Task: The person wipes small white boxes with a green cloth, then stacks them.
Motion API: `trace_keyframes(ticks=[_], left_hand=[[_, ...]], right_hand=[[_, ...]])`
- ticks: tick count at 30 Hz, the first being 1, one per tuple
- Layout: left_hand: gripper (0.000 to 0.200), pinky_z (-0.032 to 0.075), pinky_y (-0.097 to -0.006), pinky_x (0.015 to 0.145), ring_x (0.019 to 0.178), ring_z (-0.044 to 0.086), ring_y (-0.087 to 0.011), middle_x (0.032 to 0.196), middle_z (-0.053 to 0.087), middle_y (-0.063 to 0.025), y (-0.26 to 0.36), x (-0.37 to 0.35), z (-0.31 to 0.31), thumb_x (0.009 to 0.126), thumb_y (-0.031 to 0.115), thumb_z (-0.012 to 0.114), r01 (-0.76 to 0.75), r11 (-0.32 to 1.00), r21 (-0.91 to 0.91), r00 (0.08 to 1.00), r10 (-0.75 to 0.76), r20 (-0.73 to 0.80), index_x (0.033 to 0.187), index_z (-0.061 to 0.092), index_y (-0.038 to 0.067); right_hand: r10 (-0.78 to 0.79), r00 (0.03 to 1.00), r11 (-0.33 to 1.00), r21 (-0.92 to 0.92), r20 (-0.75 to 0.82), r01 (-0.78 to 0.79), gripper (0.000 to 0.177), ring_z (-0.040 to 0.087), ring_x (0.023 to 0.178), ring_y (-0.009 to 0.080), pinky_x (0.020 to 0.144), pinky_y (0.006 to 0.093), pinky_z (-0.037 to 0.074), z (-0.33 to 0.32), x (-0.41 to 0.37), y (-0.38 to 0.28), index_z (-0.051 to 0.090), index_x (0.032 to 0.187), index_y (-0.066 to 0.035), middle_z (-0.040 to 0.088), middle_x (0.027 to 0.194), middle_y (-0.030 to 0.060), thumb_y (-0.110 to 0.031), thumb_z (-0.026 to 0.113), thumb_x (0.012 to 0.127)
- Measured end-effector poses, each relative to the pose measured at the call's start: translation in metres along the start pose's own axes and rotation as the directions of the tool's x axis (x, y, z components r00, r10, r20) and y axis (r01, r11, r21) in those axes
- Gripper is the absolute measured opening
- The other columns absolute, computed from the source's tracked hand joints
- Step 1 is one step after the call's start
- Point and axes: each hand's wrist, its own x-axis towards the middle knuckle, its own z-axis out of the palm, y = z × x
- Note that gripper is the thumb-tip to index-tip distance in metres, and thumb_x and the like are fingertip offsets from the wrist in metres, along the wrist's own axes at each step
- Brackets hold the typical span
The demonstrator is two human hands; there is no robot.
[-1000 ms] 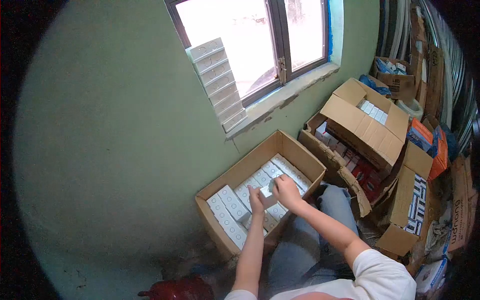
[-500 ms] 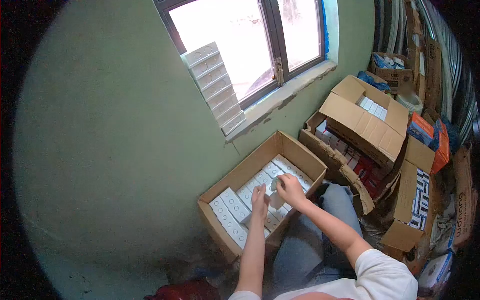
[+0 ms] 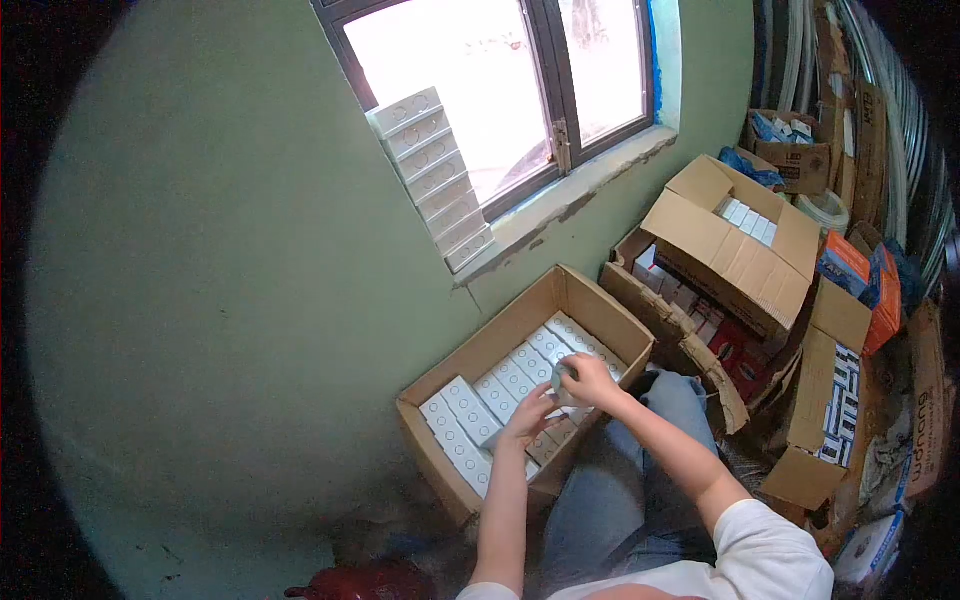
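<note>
My right hand (image 3: 592,382) is closed, its fingertips pinching a small white box (image 3: 568,397) above the carton's contents; fingers cover most of it. Close at its left side is my left hand (image 3: 530,418), fingers apart and pointing toward the box. Under both hands stands an open cardboard carton (image 3: 480,338), packed with rows of white boxes (image 3: 455,440) that each bear a round outline on top. One row at the left sits higher than its neighbours.
A stack of white boxes (image 3: 430,170) leans at the window sill (image 3: 590,185). To the right stand an open carton (image 3: 735,240) of white boxes, a torn carton (image 3: 680,320) and a carton of dark-patterned packs (image 3: 840,400). My knees (image 3: 680,400) border the front carton.
My left hand's fingers have spread and tipped toward the right. The small white box has shifted slightly right with my right hand and is more covered now.
</note>
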Motion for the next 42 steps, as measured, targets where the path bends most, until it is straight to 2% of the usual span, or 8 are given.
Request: trace_keyframes(ticks=[5, 11, 17, 29, 32, 35, 37, 42], left_hand=[[0.05, 0.049, -0.0447, 0.092, 0.106, 0.055, -0.0202, 0.116, 0.053, -0.0092, -0.002, 0.001, 0.003, 0.088, 0.005, 0.05, 0.049, 0.998, -0.034, 0.996, -0.051, -0.07, 0.136, 0.034, 0.002], [0.045, 0.047, -0.0461, 0.088, 0.088, 0.059, -0.0185, 0.101, 0.059, -0.0056, -0.02, 0.026, -0.013, 0.093, 0.039, 0.041, -0.003, 0.992, -0.123, 0.998, -0.004, -0.058, 0.123, 0.046, 0.006], [0.08, 0.043, -0.0371, 0.087, 0.096, 0.06, -0.0252, 0.1, 0.065, -0.0163, 0.0, 0.012, 0.01, 0.092, 0.065, 0.023, -0.015, 0.919, 0.394, 0.766, 0.264, -0.587, 0.11, 0.062, -0.003], [0.073, 0.045, -0.0323, 0.058, 0.055, 0.057, -0.0188, 0.054, 0.058, -0.0083, -0.012, 0.012, 0.01, 0.099, 0.049, 0.025, -0.394, 0.734, 0.553, 0.404, 0.679, -0.613, 0.081, 0.068, -0.007], [0.073, 0.046, -0.0326, 0.06, 0.056, 0.057, -0.0214, 0.055, 0.059, -0.0105, 0.0, 0.001, 0.025, 0.098, 0.049, 0.026, -0.253, 0.72, 0.646, 0.382, 0.688, -0.617, 0.084, 0.067, -0.01], [0.071, 0.045, -0.0363, 0.063, 0.062, 0.058, -0.0251, 0.06, 0.06, -0.015, -0.015, 0.017, 0.019, 0.098, 0.047, 0.027, -0.184, 0.594, 0.784, 0.137, 0.805, -0.578, 0.09, 0.065, -0.012], [0.069, 0.044, -0.0384, 0.066, 0.067, 0.059, -0.0266, 0.064, 0.061, -0.0172, -0.01, 0.008, 0.01, 0.098, 0.045, 0.025, -0.311, 0.78, 0.544, 0.331, 0.625, -0.707, 0.091, 0.065, -0.012], [0.07, 0.046, -0.0375, 0.068, 0.069, 0.058, -0.0246, 0.072, 0.062, -0.0161, -0.013, 0.018, 0.012, 0.097, 0.048, 0.028, -0.371, 0.769, 0.52, 0.212, 0.616, -0.758, 0.083, 0.063, -0.011]], right_hand=[[-0.008, 0.999, 1.0, 0.012, 0.051, 0.008, 0.027, 0.06, 0.086, 0.0376, 0.078, 0.0428, 0.048, 0.004, -0.009, 0.005, 0.066, 0.094, 0.0, 0.062, 0.089, 0.0219, -0.019, 0.059, 0.077], [0.009, 0.993, 0.977, -0.212, 0.122, 0.018, 0.024, 0.059, 0.084, 0.0376, 0.075, 0.0433, 0.048, -0.002, -0.01, -0.015, 0.066, 0.092, 0.0, 0.062, 0.087, 0.0215, -0.019, 0.058, 0.08], [-0.003, 0.993, 0.999, -0.039, 0.12, 0.008, 0.02, 0.059, 0.086, 0.0368, 0.075, 0.0426, 0.048, 0.016, -0.012, -0.023, 0.065, 0.091, 0.0, 0.061, 0.088, 0.0197, -0.016, 0.057, 0.082], [-0.094, 0.989, 0.996, -0.014, -0.112, 0.093, 0.015, 0.059, 0.085, 0.0352, 0.075, 0.0405, 0.049, 0.013, -0.007, -0.034, 0.064, 0.092, -0.001, 0.061, 0.089, 0.0172, -0.009, 0.061, 0.08], [-0.243, 0.97, 0.968, 0.061, -0.01, 0.243, 0.016, 0.057, 0.087, 0.036, 0.076, 0.0408, 0.048, 0.017, -0.021, -0.056, 0.06, 0.094, -0.001, 0.058, 0.089, 0.0172, -0.007, 0.061, 0.079], [-0.214, 0.975, 0.975, 0.071, 0.057, 0.209, 0.017, 0.057, 0.086, 0.0358, 0.076, 0.0412, 0.048, 0.016, -0.019, -0.064, 0.06, 0.094, -0.002, 0.058, 0.09, 0.0163, -0.006, 0.06, 0.078], [-0.209, 0.977, 0.978, -0.014, 0.037, 0.209, 0.016, 0.058, 0.086, 0.0354, 0.076, 0.041, 0.048, 0.017, -0.006, -0.053, 0.06, 0.093, -0.001, 0.059, 0.09, 0.0161, -0.006, 0.06, 0.078], [-0.117, 0.987, 0.993, -0.015, -0.114, 0.116, 0.019, 0.059, 0.082, 0.0351, 0.072, 0.0415, 0.049, 0.028, 0.003, -0.046, 0.064, 0.093, -0.001, 0.06, 0.087, 0.0165, -0.004, 0.061, 0.074]])
